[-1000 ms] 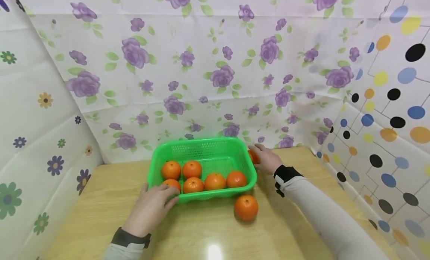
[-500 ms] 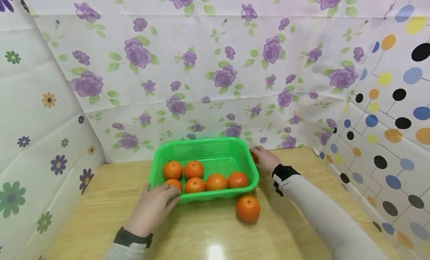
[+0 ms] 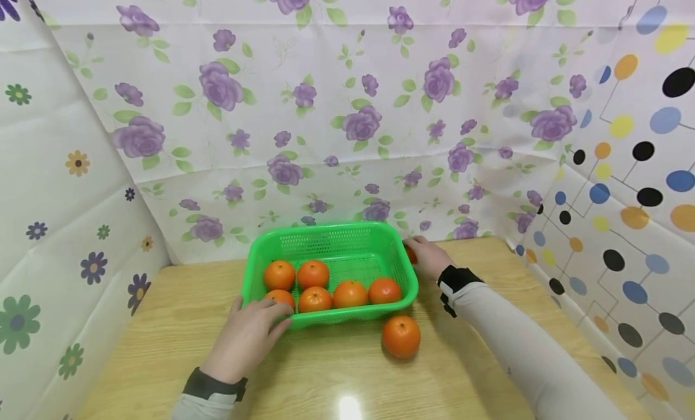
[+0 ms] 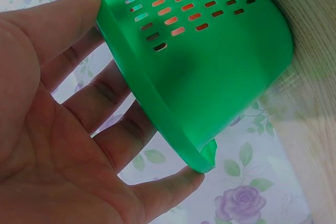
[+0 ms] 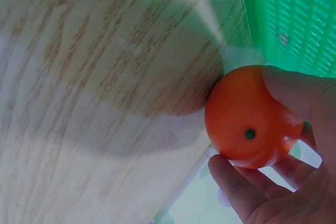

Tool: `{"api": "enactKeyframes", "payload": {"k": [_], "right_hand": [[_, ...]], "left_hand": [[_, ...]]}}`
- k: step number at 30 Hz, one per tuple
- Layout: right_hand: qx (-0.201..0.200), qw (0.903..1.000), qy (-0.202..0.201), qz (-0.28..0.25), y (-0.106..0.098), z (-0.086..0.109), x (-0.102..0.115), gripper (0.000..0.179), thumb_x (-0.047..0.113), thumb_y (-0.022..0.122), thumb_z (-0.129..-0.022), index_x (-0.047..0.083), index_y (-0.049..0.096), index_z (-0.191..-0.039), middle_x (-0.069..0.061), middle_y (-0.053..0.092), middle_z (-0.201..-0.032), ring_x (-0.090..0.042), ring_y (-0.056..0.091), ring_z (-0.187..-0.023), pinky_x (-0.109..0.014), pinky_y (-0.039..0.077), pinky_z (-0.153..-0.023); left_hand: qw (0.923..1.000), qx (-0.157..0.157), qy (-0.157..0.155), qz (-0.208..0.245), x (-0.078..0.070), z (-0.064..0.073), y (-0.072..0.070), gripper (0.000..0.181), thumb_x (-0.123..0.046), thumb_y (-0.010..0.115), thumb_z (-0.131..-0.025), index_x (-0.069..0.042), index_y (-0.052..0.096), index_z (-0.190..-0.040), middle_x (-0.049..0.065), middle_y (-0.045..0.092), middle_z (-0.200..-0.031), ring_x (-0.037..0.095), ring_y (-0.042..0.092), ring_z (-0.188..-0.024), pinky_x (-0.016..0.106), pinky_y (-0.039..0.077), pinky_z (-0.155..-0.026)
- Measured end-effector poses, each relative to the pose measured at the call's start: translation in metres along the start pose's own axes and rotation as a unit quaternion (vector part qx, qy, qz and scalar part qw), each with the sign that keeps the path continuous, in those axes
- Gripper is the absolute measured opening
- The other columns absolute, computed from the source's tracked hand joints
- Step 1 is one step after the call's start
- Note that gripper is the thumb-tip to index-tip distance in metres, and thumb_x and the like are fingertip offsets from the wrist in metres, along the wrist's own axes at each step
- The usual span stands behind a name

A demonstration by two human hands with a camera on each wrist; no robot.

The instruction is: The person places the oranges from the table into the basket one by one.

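Note:
A green plastic basket [image 3: 326,316] stands on the table with several oranges [image 3: 350,294] in its left and front parts. My left hand [image 3: 247,335] holds the basket's front left corner; in the left wrist view its thumb [image 4: 63,27] meets the rim and the other fingers reach behind it. Beyond the basket's right end, my right hand [image 3: 431,260] grips an orange [image 5: 249,119] with a green stem spot, thumb on one side and fingers on the other. That orange is close to the wood surface and mostly hidden in the head view.
Another orange [image 3: 401,337] lies on the wooden table [image 3: 304,372] in front of the basket's right corner. Behind the table hangs a sheet with purple flowers [image 3: 361,124]. A dotted sheet [image 3: 624,227] closes the right side, a flowered one [image 3: 60,215] the left.
The right hand has shifted slightly round the orange at the basket's right end, so less of that orange shows. The left hand stays at the basket corner. The view moved a little.

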State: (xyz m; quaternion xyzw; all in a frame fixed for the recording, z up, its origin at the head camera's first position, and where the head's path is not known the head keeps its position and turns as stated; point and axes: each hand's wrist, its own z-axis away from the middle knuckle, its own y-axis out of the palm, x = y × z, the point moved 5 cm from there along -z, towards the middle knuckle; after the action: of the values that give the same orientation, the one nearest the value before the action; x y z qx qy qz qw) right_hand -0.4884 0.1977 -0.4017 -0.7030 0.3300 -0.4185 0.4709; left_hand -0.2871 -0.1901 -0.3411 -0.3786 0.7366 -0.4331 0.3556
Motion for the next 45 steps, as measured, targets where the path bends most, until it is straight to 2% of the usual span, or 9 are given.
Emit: {"api": "enactKeyframes", "payload": {"k": [7, 15, 21, 28, 36, 45], "right_hand": [[-0.003, 1.0000, -0.002, -0.002, -0.002, 0.000, 0.000, 0.059, 0.013, 0.085, -0.096, 0.001, 0.062, -0.148, -0.030, 0.061, -0.140, -0.049, 0.068, -0.117, -0.063, 0.059, -0.097], [0.003, 1.0000, -0.004, -0.003, -0.001, 0.002, -0.001, 0.057, 0.013, 0.088, -0.092, 0.001, 0.065, -0.143, -0.029, 0.063, -0.134, -0.047, 0.068, -0.113, -0.063, 0.060, -0.095], [0.011, 0.9999, 0.006, -0.004, 0.000, 0.006, -0.005, 0.061, 0.019, 0.087, -0.093, 0.002, 0.063, -0.147, -0.026, 0.064, -0.132, -0.043, 0.068, -0.111, -0.060, 0.060, -0.095], [0.007, 0.9999, 0.013, -0.007, -0.005, 0.014, -0.002, 0.061, 0.015, 0.087, -0.093, 0.000, 0.062, -0.147, -0.027, 0.064, -0.128, -0.042, 0.069, -0.107, -0.060, 0.061, -0.092], [-0.002, 0.9999, 0.016, -0.006, -0.007, 0.017, -0.003, 0.060, 0.016, 0.085, -0.094, -0.001, 0.061, -0.147, -0.028, 0.063, -0.128, -0.043, 0.069, -0.106, -0.060, 0.061, -0.092], [-0.010, 0.9999, 0.002, -0.007, -0.010, 0.024, 0.002, 0.060, 0.013, 0.084, -0.097, -0.003, 0.060, -0.149, -0.033, 0.061, -0.137, -0.050, 0.068, -0.115, -0.063, 0.059, -0.096]], "left_hand": [[1.0000, -0.008, 0.003, 0.001, 0.000, 0.000, -0.002, 0.013, -0.021, 0.087, -0.098, -0.023, 0.079, -0.108, -0.006, 0.076, -0.102, 0.026, 0.074, -0.099, 0.091, 0.035, -0.106], [1.0000, -0.005, 0.003, -0.002, 0.001, 0.000, -0.001, 0.012, -0.022, 0.087, -0.098, -0.026, 0.078, -0.106, -0.008, 0.075, -0.101, 0.024, 0.074, -0.098, 0.091, 0.036, -0.106], [1.0000, -0.007, 0.006, -0.001, 0.001, 0.001, 0.001, 0.012, -0.022, 0.087, -0.098, -0.024, 0.080, -0.108, -0.006, 0.076, -0.103, 0.025, 0.074, -0.099, 0.091, 0.036, -0.105], [1.0000, -0.003, 0.005, 0.001, -0.001, 0.001, 0.001, 0.014, -0.022, 0.086, -0.098, -0.021, 0.080, -0.111, -0.004, 0.078, -0.105, 0.027, 0.075, -0.102, 0.090, 0.036, -0.106], [1.0000, -0.001, 0.004, 0.001, -0.001, 0.001, 0.001, 0.014, -0.022, 0.086, -0.099, -0.021, 0.081, -0.112, -0.004, 0.079, -0.107, 0.027, 0.075, -0.103, 0.090, 0.036, -0.107], [1.0000, 0.005, 0.000, 0.001, -0.001, 0.000, 0.001, 0.013, -0.023, 0.085, -0.100, -0.022, 0.081, -0.112, -0.004, 0.079, -0.107, 0.027, 0.075, -0.104, 0.091, 0.034, -0.107]]}}
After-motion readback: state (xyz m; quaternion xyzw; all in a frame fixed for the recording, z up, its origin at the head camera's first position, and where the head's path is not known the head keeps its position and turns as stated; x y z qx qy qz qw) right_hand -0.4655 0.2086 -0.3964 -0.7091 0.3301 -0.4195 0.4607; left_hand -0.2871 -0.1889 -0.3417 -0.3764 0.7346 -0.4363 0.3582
